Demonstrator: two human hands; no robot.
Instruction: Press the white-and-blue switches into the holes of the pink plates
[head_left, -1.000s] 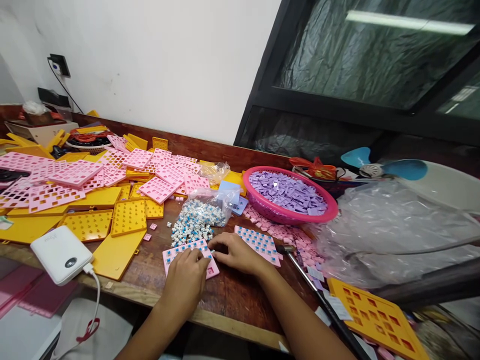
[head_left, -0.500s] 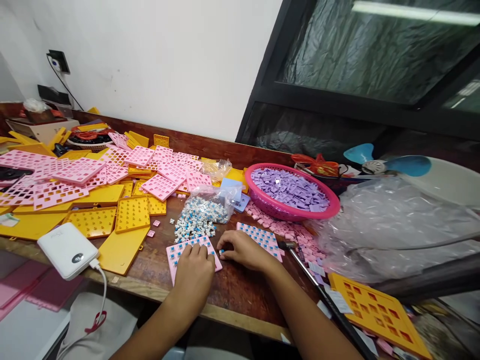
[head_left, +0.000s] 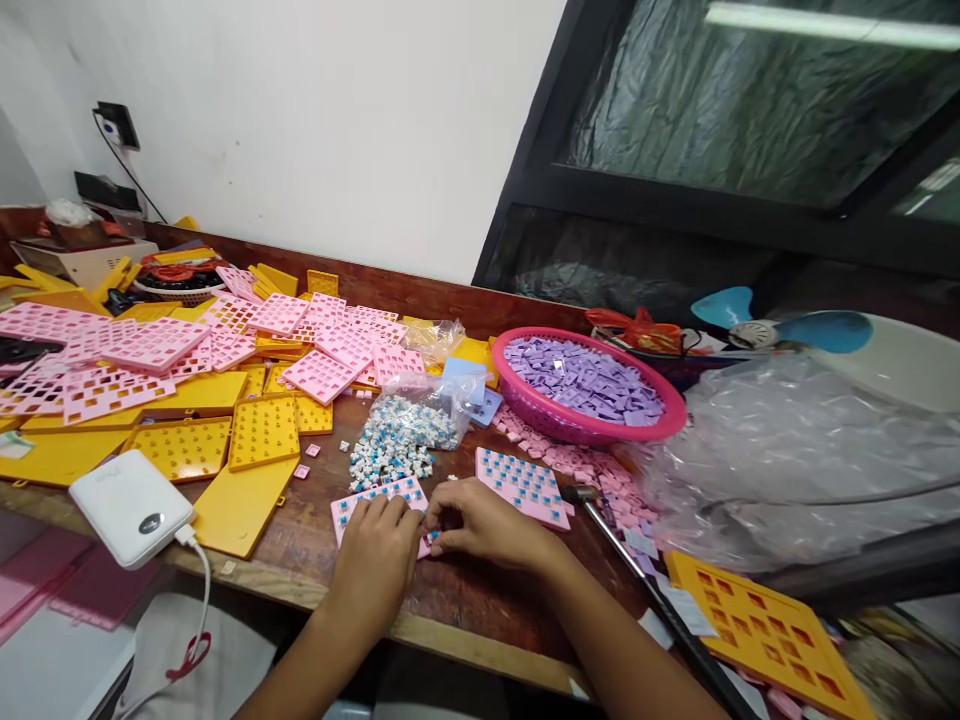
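Head view: left hand (head_left: 377, 548), grip hidden, rests on a pink switch plate (head_left: 380, 492) lying on the wooden table (head_left: 465, 600); right hand (head_left: 480, 522) pinches a blue-and-white switch (head_left: 433, 537) at its right edge. Square alignment should help.

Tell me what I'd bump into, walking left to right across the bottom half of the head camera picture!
White gadget with a cable → left hand → right hand → black-handled tool → yellow panel with square holes.
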